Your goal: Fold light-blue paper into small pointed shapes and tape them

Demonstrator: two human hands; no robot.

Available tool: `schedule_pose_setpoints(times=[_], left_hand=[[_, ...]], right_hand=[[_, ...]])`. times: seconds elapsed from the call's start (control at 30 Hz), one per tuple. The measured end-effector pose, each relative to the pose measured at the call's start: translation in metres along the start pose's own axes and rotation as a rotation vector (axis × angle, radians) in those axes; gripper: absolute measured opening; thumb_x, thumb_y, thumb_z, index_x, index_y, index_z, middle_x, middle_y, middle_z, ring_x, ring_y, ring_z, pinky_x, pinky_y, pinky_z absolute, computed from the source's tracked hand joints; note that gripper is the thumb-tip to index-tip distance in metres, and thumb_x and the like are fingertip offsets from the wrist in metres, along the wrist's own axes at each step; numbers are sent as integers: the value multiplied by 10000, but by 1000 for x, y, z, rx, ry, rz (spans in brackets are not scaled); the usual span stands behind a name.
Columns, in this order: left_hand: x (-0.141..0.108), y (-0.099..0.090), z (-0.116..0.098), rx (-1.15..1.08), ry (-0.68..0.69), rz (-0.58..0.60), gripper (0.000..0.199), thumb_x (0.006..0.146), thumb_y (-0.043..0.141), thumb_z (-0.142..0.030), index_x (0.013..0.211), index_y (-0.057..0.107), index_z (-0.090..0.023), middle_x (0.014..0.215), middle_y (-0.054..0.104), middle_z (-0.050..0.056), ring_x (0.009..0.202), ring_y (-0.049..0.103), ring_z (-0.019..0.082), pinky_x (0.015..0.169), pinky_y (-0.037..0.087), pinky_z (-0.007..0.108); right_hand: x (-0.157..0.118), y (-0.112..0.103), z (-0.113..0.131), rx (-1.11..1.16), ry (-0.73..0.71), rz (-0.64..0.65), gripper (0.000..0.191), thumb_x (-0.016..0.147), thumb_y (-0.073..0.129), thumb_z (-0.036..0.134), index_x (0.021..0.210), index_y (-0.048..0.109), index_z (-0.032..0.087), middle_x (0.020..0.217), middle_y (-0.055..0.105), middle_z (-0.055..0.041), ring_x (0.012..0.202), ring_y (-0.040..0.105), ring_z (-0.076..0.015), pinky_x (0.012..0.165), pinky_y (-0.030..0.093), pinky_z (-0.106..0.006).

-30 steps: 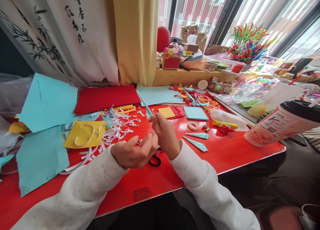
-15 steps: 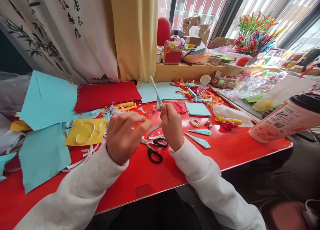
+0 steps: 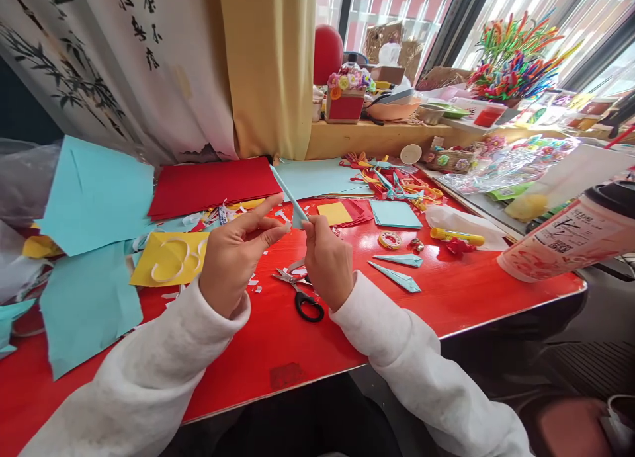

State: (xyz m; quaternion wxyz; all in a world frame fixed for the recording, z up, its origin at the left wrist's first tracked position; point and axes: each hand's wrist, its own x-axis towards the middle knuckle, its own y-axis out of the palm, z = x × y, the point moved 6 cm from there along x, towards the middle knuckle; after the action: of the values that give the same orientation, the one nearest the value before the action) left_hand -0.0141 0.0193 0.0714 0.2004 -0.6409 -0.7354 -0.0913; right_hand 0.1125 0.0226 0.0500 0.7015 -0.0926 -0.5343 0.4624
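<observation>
My right hand (image 3: 328, 262) is closed on a narrow folded piece of light blue paper (image 3: 290, 196), pinched at its lower end. The paper's long thin tip points up and left. Just left of it, my left hand (image 3: 235, 255) has its index finger stretched out and the thumb apart from it. A small pale bit shows at the thumb tip, too small to name. Black-handled scissors (image 3: 308, 307) lie below the hands, blades partly spread. To the right rest two folded blue paper pieces (image 3: 397, 277), a tape roll (image 3: 389, 240) and a stack of blue paper squares (image 3: 395, 213).
Blue sheets (image 3: 92, 305), a yellow square with white strips (image 3: 166, 258) and red paper (image 3: 213, 186) cover the left and back of the red table (image 3: 278, 351). A yellow glue stick (image 3: 456, 237) and a tilted lidded cup (image 3: 570, 235) stand out at right.
My right hand has moved slightly left, and the blue paper now leans further left. My left hand has turned, its index finger straightened towards the paper.
</observation>
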Motion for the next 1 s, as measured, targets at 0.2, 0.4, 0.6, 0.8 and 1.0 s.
schedule_pose_setpoints(times=[0.2,0.4,0.6,0.8,1.0], left_hand=[[0,-2,6,-101,-101,-8,217,606,655,-319,747,621,-158,841,629,38,818,563,175,759,444,319],[-1,2,2,-265,-158,-9,241,633,639,-285,851,613,-186,828,620,28,830,557,159,746,424,284],[-3,4,4,-294,-190,-12,161,592,665,-236,730,619,-168,731,595,2,640,546,110,626,444,258],[-3,2,7,-291,-178,-17,113,585,670,-227,681,635,-178,842,586,9,815,531,149,715,415,278],[-2,8,11,-345,-215,76,138,668,604,-300,742,666,-202,930,594,20,985,462,197,789,350,303]], right_hand=[[0,0,0,-38,8,-3,295,884,205,323,857,451,161,511,486,21,402,417,-79,418,144,-220],[-1,1,1,-57,-10,-10,277,884,219,300,854,455,158,510,488,27,400,411,-72,416,141,-218],[-2,1,1,-62,-2,-15,275,882,222,300,854,457,159,512,481,24,397,400,-73,419,136,-223],[-4,3,2,-54,-13,-13,263,880,231,299,852,454,164,489,463,24,387,381,-74,425,119,-226],[-3,2,0,-23,4,-11,256,879,241,293,833,457,164,511,471,15,391,372,-68,430,118,-223]])
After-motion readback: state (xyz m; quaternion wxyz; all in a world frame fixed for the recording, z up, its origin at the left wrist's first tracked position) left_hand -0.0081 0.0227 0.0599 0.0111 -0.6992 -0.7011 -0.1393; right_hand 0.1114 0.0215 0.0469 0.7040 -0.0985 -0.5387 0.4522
